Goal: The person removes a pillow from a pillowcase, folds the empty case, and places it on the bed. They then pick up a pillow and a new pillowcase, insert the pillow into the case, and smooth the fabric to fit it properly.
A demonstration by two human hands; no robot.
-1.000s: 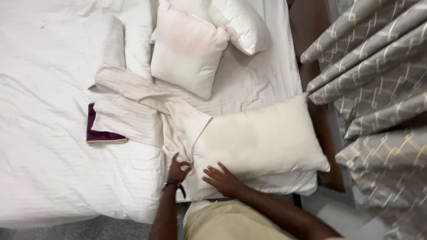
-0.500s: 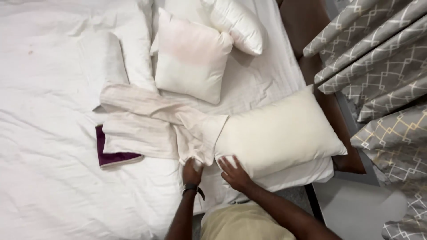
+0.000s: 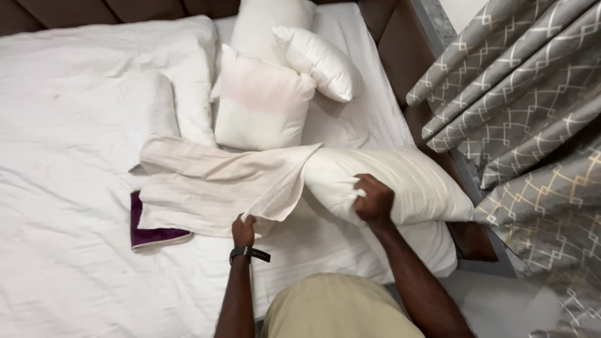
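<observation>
Right hand (image 3: 374, 200) grips pillow (image 3: 400, 184) edge; left hand (image 3: 243, 229) pinches pillowcase (image 3: 219, 184) hem (bed edge near).

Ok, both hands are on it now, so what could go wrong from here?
The right hand only pinches a corner of the pillow, so it may slip free. The left hand holds just the edge of the pillowcase, whose opening looks collapsed; the pillow could snag. The pillow lies near the bed edge and might slide off.
</observation>
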